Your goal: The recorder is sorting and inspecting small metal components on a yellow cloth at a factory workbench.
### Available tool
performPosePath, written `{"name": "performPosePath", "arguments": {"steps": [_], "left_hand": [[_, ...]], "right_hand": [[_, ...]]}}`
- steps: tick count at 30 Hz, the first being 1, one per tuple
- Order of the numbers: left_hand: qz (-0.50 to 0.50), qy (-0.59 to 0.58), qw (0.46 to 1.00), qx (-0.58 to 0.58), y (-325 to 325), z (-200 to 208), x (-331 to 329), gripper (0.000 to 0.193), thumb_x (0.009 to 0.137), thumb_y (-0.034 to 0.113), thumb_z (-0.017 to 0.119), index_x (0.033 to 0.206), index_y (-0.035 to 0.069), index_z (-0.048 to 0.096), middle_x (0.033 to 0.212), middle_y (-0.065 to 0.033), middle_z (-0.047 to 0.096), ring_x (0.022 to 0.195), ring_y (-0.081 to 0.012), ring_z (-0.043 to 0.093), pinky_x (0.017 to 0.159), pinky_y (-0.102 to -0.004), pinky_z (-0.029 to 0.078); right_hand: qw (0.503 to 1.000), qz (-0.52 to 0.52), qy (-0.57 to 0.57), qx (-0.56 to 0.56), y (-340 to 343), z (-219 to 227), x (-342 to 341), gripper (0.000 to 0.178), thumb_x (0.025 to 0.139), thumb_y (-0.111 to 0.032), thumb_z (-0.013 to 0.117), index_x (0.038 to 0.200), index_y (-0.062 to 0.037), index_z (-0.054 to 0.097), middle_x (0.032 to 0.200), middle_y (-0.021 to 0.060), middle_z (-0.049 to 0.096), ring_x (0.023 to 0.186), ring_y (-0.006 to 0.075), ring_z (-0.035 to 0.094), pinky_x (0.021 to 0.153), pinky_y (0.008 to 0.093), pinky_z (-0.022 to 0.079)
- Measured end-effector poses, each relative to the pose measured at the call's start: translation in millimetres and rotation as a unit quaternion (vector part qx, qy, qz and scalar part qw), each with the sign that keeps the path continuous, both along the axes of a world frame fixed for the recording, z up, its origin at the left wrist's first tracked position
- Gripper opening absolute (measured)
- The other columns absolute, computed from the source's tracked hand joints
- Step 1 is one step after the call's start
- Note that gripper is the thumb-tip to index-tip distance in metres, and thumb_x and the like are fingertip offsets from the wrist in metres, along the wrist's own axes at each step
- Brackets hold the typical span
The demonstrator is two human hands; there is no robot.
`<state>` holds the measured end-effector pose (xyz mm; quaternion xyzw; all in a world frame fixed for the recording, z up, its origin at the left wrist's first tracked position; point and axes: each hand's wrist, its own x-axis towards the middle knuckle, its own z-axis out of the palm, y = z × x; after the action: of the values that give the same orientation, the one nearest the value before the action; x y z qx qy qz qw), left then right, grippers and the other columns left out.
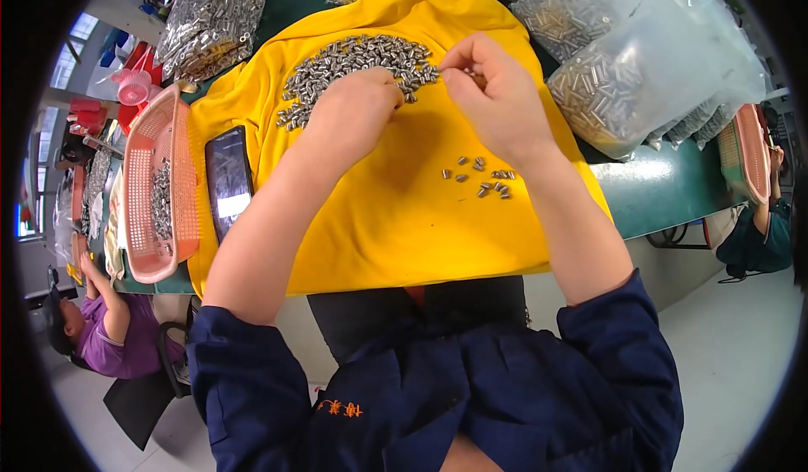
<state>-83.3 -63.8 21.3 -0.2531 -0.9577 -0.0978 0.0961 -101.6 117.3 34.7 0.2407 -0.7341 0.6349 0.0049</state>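
Much seems left in our metal heap (pixel 362 55); only a small cluster (pixel 484 191) lies apart. Our right hand (pixel 497 106) pinches narrowly; we cannot tell the grip of our left hand (pixel 353 112).

A dark green bench (pixel 665 184) carries a yellow fabric cloth (pixel 404 236), on which lie a dense pile of small silver metal cylinders (pixel 362 58), a smaller scatter of them (pixel 483 192) and a black rectangular phone (pixel 225 160). Left of the cloth stands a pink perforated plastic basket (pixel 151 266); right of the cloth lie clear plastic bags (pixel 652 72) holding silver metal pieces (pixel 596 93).
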Motion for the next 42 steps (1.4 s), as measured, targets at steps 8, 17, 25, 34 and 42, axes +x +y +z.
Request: {"name": "performPosePath", "arguments": {"steps": [8, 17, 25, 34, 42], "left_hand": [[0.097, -0.173, 0.972, 0.127, 12.2, 27.2, 1.1, 0.008, 0.071, 0.004, 0.056, 0.078, 0.004, 0.058, 0.077, -0.0046, 0.057, 0.065, -0.0169, 0.056, 0.054, -0.0277, 0.045], [0.104, -0.301, 0.726, 0.609, 10.0, 7.1, 28.4, 0.014, 0.075, 0.000, 0.059, 0.088, -0.003, 0.059, 0.080, -0.0062, 0.061, 0.073, -0.0111, 0.058, 0.068, -0.0211, 0.047], [0.103, -0.290, 0.741, 0.597, 11.6, 5.7, 29.9, 0.013, 0.075, 0.000, 0.059, 0.087, -0.002, 0.061, 0.079, -0.0058, 0.062, 0.073, -0.0098, 0.058, 0.067, -0.0201, 0.047], [0.119, -0.217, 0.816, 0.522, 15.5, 3.6, 34.5, 0.012, 0.073, 0.002, 0.060, 0.084, 0.000, 0.062, 0.076, -0.0027, 0.063, 0.069, -0.0070, 0.057, 0.064, -0.0195, 0.046], [0.154, -0.101, 0.918, 0.352, 3.4, 2.9, 31.2, 0.013, 0.072, 0.008, 0.059, 0.084, 0.003, 0.063, 0.072, -0.0062, 0.063, 0.064, -0.0098, 0.057, 0.061, -0.0228, 0.046]], "right_hand": [[0.999, 0.020, 0.016, 0.046, 3.0, 6.0, 3.2, 0.005, 0.078, -0.005, 0.050, 0.083, -0.0035, 0.048, 0.071, -0.0033, 0.046, 0.060, 0.0023, 0.038, 0.053, 0.0167, 0.033], [0.987, 0.102, -0.058, 0.110, 0.1, 11.0, 9.2, 0.003, 0.078, -0.006, 0.045, 0.079, -0.0055, 0.047, 0.064, -0.0036, 0.041, 0.057, 0.0034, 0.035, 0.049, 0.0186, 0.030], [0.985, 0.070, 0.035, 0.153, -3.3, 6.7, 9.8, 0.009, 0.070, -0.011, 0.047, 0.074, -0.0027, 0.047, 0.062, 0.0125, 0.052, 0.057, 0.0256, 0.050, 0.053, 0.0324, 0.040], [0.960, 0.022, 0.095, 0.262, -10.9, 10.0, 23.7, 0.007, 0.071, -0.010, 0.047, 0.075, -0.0038, 0.046, 0.067, 0.0167, 0.054, 0.063, 0.0330, 0.053, 0.056, 0.0390, 0.041], [0.983, 0.013, 0.063, 0.172, -6.6, -2.6, 7.7, 0.008, 0.072, -0.010, 0.048, 0.075, -0.0031, 0.047, 0.064, 0.0130, 0.053, 0.058, 0.0273, 0.051, 0.055, 0.0346, 0.041]]}}
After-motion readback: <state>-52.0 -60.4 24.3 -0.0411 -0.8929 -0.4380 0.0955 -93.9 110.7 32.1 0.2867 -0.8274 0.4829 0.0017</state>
